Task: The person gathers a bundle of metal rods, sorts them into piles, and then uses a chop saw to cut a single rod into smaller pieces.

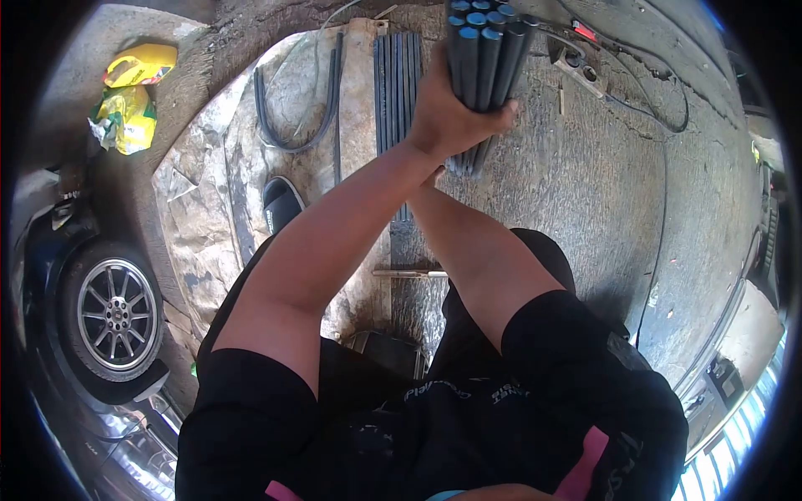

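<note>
My left hand [455, 117] is wrapped round a thick bundle of black rods or tubes [484, 63] with blue ends facing up, near the top centre. My left forearm crosses over my right wrist. Only a sliver of my right hand [439, 172] shows below the left one; its fingers are hidden, so its grip cannot be made out. Lower ends of dark rods show beneath my left hand. Just left of the bundle, more dark rods [397, 83] lie side by side on the ground covering.
A U-shaped dark tube [296, 146] and a black sandal [282, 203] lie to the left. A thin stick [411, 274] lies between my arms. Further left are yellow packages [142, 67] and a car wheel [117, 315]. A socket strip [581, 73] with cables lies upper right.
</note>
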A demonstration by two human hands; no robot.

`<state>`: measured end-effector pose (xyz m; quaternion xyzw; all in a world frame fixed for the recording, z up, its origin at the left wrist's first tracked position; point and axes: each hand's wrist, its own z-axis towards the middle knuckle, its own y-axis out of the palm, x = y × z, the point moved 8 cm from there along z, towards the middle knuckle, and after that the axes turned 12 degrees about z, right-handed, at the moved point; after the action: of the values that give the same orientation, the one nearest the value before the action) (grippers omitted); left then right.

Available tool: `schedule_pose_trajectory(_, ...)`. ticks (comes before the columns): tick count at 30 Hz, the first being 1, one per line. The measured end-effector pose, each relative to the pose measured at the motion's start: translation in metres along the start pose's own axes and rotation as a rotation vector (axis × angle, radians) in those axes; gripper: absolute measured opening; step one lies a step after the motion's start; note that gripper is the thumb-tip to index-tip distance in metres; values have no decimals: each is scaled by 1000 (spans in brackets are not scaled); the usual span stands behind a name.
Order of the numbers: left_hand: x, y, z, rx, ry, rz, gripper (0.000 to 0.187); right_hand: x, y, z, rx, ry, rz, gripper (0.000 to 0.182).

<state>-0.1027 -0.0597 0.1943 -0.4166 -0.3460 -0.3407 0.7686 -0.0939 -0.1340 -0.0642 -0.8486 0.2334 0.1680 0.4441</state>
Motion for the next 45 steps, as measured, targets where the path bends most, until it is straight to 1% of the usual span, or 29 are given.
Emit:
schedule_pose_trajectory(4,-7,0,3,-70,4,75,79,0,-10,6,-28,14,94,113)
schedule_pose_trajectory(6,-21,6,5,-191,-86,-106,78,-4,-13,7,-33,36,122,112)
schedule_pose_trajectory(7,-28,5,5,-222,-127,-75,78,-7,-14,5,-40,48,123,111)
schedule_pose_trajectory(8,-32,4,5,-227,-127,-68,78,-10,-15,4,-48,61,123,109)
schedule_pose_trajectory(10,-29,-1,6,-232,-72,-47,44,-13,-6,4,-65,88,124,106)
schedule_pose_trajectory(12,-30,-3,8,-255,-59,-95,43,-16,3,5,-37,98,38,105)
schedule_pose_trajectory(14,-30,-6,9,-270,-49,-151,42,-21,9,6,-7,89,22,106)
schedule_pose_trajectory(17,-35,-12,7,-274,-62,-110,44,-19,26,13,40,82,-5,107)
schedule_pose_trajectory(19,-47,-9,8,-385,-146,-98,83,-25,10,10,66,81,-5,107)
schedule_pose_trajectory(21,-50,-11,9,-377,-156,-109,84,-23,2,5,-19,133,88,105)
schedule_pose_trajectory(22,-53,-11,9,-377,-171,-118,84,-23,2,5,-19,132,89,105)
schedule_pose_trajectory(24,-56,-11,9,-372,-171,-122,84,-21,-3,6,45,156,84,105)
schedule_pose_trajectory(25,-56,-12,8,-367,-174,-128,85,-17,2,9,44,159,86,105)
schedule_pose_trajectory(27,-58,-11,8,-370,-159,-111,85,-7,4,17,106,178,71,100)
schedule_pose_trajectory(28,-58,-11,10,-364,-138,-93,85,-11,-10,11,112,179,72,100)
schedule_pose_trajectory(30,-59,-11,10,-364,-149,-95,84,-15,-24,-1,-60,199,92,90)
schedule_pose_trajectory(31,-60,-10,10,-363,-166,-92,83,-11,-20,2,-51,195,90,90)
schedule_pose_trajectory(33,-58,-8,12,-341,-159,-126,83,-12,-20,7,44,168,105,86)
schedule_pose_trajectory(34,-59,-9,11,-329,-169,-156,82,-13,-23,7,45,164,108,86)
schedule_pose_trajectory(36,-60,-8,11,-343,-166,-153,82,-14,-20,7,-49,137,86,89)
schedule_pose_trajectory(37,-59,-8,12,-352,-164,-155,82,-14,-20,7,-48,137,92,89)
schedule_pose_trajectory(39,-60,-9,13,-340,-161,-142,83,-10,-18,10,-2,168,47,107)
schedule_pose_trajectory(40,-63,-11,12,-323,-165,-134,83,-8,-14,14,-3,167,48,107)
schedule_pose_trajectory(42,-68,-10,12,-324,-173,-137,83,0,-13,16,63,228,11,103)
schedule_pose_trajectory(43,-69,-11,12,-320,-175,-141,83,3,-12,14,59,230,5,103)
schedule_pose_trajectory(45,-69,-12,12,-319,-175,-133,83,3,-10,16,-12,218,-14,99)
